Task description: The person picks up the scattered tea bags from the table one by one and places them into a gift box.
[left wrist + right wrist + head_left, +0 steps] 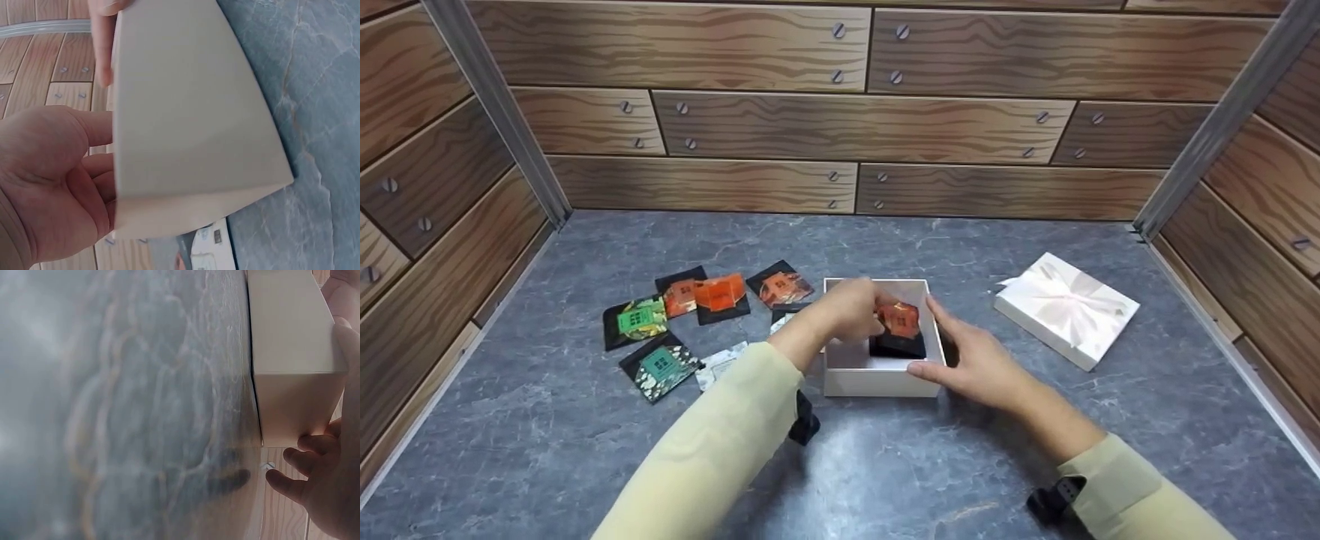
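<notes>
A white open box [883, 382] stands on the table in front of me. My left hand [847, 311] reaches into it over the left side, its fingers curled at the edge of a black-and-orange tea sachet [900, 321] inside. In the left wrist view the box wall hides the tips of the left hand [56, 180]. My right hand [979, 364] grips the box at its front right corner, thumb on the front rim and fingers along the right side. The right wrist view shows fingers of the right hand [320, 478] against the side wall.
Left of the box lie several loose sachets: a green one [639, 321], a teal one [661, 365], an orange one [721, 293], another orange one [782, 286] and a pale one [721, 365]. A white lid [1067, 304] with a ribbon bow sits at right. Wood-patterned walls [840, 124] enclose the table.
</notes>
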`<state>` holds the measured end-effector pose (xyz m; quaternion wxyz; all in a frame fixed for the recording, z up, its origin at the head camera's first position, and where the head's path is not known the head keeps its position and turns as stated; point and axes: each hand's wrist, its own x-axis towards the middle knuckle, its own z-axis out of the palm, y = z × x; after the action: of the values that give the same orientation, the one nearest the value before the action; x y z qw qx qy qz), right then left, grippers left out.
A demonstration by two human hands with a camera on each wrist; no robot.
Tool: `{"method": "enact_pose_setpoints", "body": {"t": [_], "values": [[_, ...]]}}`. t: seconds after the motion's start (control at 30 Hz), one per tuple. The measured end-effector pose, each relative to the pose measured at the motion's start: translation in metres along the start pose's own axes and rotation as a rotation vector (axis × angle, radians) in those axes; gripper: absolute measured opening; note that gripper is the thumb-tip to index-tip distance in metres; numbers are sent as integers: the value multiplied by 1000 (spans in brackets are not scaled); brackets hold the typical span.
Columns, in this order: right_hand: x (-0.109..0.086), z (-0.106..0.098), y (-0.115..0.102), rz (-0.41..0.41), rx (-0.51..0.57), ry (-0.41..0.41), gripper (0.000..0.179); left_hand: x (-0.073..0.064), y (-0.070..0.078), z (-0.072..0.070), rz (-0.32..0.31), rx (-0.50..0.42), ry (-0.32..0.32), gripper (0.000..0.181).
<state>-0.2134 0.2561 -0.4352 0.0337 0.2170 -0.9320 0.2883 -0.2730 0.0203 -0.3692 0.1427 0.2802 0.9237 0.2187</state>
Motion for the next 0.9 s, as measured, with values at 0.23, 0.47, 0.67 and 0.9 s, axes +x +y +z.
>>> {"method": "enact_pose_setpoints", "body": {"t": [0.23,0.47,0.67,0.9], "values": [[0,0,0,26,6,-11,106,-17,-4,-16,4,-161,20,52],[1,0,-1,40,5,-21,109,-52,-29,-44,55,-330,127,52],[0,0,0,31,-9,-11,106,-90,-71,-76,54,-408,308,50],[0,1,0,32,-5,-11,107,-139,-128,-104,-48,-413,472,46]]}}
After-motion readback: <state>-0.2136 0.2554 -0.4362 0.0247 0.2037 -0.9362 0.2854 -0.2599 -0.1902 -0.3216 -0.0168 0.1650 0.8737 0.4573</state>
